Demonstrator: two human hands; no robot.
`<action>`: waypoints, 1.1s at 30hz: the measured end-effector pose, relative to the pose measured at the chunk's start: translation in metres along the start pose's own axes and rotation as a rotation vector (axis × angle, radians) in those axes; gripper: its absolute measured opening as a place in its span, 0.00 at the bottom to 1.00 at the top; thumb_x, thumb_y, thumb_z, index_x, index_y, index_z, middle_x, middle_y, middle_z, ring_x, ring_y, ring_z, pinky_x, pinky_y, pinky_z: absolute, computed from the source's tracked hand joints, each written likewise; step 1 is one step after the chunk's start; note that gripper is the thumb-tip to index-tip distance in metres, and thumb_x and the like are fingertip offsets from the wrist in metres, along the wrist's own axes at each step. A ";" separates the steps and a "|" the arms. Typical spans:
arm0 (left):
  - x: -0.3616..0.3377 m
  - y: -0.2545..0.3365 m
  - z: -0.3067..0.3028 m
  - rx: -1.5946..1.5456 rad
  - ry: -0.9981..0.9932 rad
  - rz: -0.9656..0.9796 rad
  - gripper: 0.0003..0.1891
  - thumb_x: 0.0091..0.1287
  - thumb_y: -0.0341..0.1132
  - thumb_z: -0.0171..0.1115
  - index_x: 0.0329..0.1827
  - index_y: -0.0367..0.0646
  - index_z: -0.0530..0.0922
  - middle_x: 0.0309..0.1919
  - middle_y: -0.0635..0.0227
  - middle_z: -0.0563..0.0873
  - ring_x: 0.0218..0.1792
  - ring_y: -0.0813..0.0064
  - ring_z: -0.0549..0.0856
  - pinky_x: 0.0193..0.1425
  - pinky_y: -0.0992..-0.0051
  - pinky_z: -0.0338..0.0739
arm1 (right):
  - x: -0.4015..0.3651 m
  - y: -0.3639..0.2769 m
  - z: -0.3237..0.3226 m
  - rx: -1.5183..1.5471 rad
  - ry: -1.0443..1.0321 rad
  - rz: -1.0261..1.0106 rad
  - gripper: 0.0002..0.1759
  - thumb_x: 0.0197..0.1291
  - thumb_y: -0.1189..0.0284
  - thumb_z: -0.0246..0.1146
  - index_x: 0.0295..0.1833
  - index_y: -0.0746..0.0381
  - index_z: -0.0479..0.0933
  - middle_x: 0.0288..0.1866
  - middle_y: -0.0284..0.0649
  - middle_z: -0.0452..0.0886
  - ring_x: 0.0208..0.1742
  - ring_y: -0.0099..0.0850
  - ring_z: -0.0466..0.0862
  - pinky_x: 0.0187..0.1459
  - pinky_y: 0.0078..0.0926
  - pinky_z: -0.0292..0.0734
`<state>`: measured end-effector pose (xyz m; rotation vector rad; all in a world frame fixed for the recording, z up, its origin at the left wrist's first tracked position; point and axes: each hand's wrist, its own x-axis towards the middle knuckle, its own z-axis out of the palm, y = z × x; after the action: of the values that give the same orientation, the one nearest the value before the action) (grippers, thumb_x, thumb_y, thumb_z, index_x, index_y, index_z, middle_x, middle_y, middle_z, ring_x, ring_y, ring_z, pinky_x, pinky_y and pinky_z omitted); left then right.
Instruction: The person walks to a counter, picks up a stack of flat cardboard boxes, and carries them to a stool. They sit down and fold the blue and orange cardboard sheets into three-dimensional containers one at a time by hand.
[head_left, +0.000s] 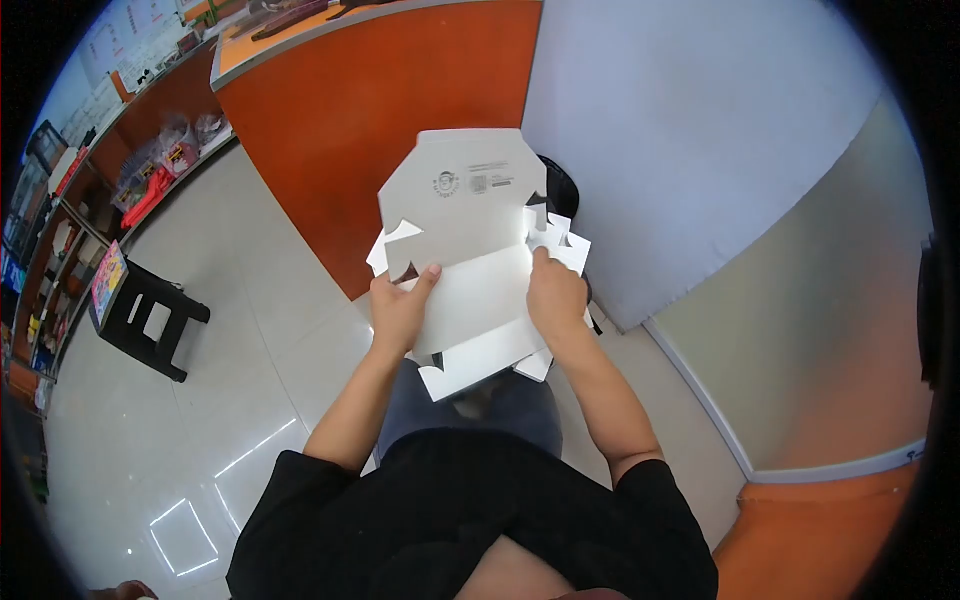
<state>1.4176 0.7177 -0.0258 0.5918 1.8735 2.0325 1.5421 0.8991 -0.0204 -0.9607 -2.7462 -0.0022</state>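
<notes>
A partly folded white cardboard box (475, 290) lies open in front of my body, above my lap. Its tall back panel (460, 185) stands up and bears small grey printed marks. My left hand (402, 308) grips the left edge, thumb on the inside and the other fingers hidden beneath. On the opposite side, my right hand (556, 292) is closed at the right end of the box, its fingers curled by the notched side flaps (562, 245). The front panel (485, 358) slopes towards me, with a cut-out tab at its left corner.
An orange counter (370, 110) stands ahead, beside a pale wall (680, 130). Behind the box a black round object (562, 188) is partly hidden. At left are a black stool (155, 318) on the tiled floor and shelves (95, 215) with goods.
</notes>
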 end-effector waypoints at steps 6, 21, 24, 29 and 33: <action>0.017 -0.019 -0.002 -0.133 0.014 -0.176 0.18 0.64 0.32 0.72 0.50 0.27 0.80 0.40 0.56 0.88 0.34 0.71 0.88 0.39 0.71 0.84 | -0.009 0.024 0.047 0.261 0.135 -0.060 0.19 0.59 0.76 0.60 0.57 0.68 0.71 0.44 0.55 0.83 0.45 0.51 0.85 0.47 0.46 0.81; 0.021 -0.023 -0.003 -0.062 0.015 -0.298 0.17 0.65 0.30 0.69 0.51 0.24 0.80 0.41 0.51 0.88 0.36 0.66 0.89 0.41 0.69 0.86 | 0.028 0.045 -0.023 0.087 -0.510 -0.123 0.41 0.47 0.61 0.68 0.73 0.48 0.71 0.57 0.44 0.84 0.57 0.41 0.84 0.57 0.40 0.78; 0.021 -0.022 -0.003 -0.032 0.017 -0.308 0.16 0.65 0.30 0.70 0.50 0.28 0.81 0.40 0.54 0.88 0.36 0.68 0.89 0.41 0.70 0.85 | 0.027 0.041 -0.024 0.047 -0.473 -0.225 0.44 0.42 0.68 0.70 0.72 0.45 0.72 0.54 0.42 0.85 0.54 0.40 0.85 0.54 0.38 0.80; 0.018 -0.025 -0.006 -0.053 -0.014 -0.251 0.14 0.66 0.31 0.70 0.49 0.29 0.82 0.40 0.56 0.89 0.36 0.71 0.88 0.41 0.71 0.84 | 0.034 0.043 -0.026 0.143 -0.535 -0.171 0.37 0.40 0.69 0.72 0.63 0.48 0.75 0.50 0.44 0.85 0.52 0.41 0.85 0.52 0.37 0.80; 0.018 -0.031 -0.008 -0.052 -0.033 -0.213 0.13 0.66 0.31 0.70 0.48 0.30 0.83 0.39 0.58 0.89 0.36 0.73 0.87 0.42 0.72 0.84 | 0.044 0.057 -0.025 0.342 -0.660 -0.137 0.38 0.41 0.71 0.73 0.64 0.52 0.73 0.54 0.49 0.83 0.55 0.43 0.84 0.56 0.37 0.78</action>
<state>1.3963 0.7224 -0.0555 0.3910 1.7761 1.9159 1.5491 0.9686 0.0092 -0.7711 -3.2164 0.8760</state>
